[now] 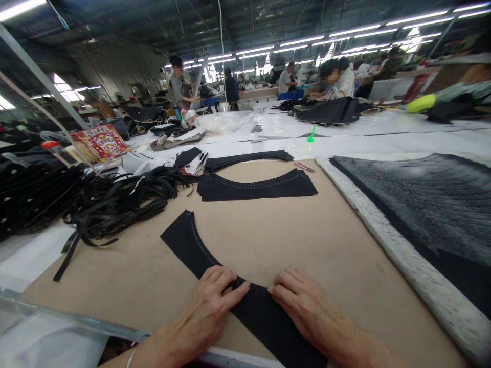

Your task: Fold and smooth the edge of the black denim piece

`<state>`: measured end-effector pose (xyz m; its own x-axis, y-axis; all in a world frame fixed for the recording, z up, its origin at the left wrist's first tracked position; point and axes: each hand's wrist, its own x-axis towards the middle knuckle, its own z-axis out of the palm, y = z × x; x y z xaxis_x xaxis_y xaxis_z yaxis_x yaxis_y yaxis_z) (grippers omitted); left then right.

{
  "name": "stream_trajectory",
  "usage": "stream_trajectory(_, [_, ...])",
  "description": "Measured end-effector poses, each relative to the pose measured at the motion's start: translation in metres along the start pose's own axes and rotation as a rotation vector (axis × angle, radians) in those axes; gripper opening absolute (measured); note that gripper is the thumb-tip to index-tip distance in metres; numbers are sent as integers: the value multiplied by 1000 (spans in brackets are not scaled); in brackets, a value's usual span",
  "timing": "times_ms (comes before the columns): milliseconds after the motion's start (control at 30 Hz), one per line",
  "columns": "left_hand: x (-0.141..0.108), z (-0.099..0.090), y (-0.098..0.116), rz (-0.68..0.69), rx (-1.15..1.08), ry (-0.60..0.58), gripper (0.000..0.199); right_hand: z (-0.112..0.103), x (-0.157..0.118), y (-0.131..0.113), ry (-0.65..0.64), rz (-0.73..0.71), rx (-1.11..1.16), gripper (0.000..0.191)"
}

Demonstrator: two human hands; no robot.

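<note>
A curved black fabric piece (264, 319) lies slantwise on the tan board (303, 230), with stitching along the inner curve of its upper left part. My left hand (213, 301) presses on its middle, fingers bent and thumb stretched along the curved edge. My right hand (303, 301) rests just to the right, its curled fingertips together at the curved edge; whether they pinch the cloth is hidden. Beyond them lies a stack of similar black pieces (257, 190), with another black stack (249, 159) behind it.
Black straps (130, 204) lie in a tangle at the left. Small snips (305, 167) sit beyond the stacks. A pale slab (387, 245) bearing dark textured material (429, 204) borders the board's right side. People (286, 82) work at tables farther back.
</note>
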<state>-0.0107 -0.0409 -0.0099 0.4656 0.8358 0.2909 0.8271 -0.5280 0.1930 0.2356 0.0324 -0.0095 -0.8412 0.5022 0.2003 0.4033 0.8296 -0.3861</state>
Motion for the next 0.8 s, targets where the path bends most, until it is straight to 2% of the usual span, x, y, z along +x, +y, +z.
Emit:
stream_trajectory(100, [6,-1,8,-12,-28,59,48,-2,-3,2,0,-20,-8,18])
stream_trajectory(333, [22,17,34,5,-165,7,45,-4,-4,3,5,-34,-20,15])
stream_trajectory(567, [22,22,31,104,-90,-28,47,-13,-13,11,-25,-21,-43,15])
stream_trajectory(800, [27,24,34,114,-19,12,44,-21,-21,19,-13,-42,-48,19])
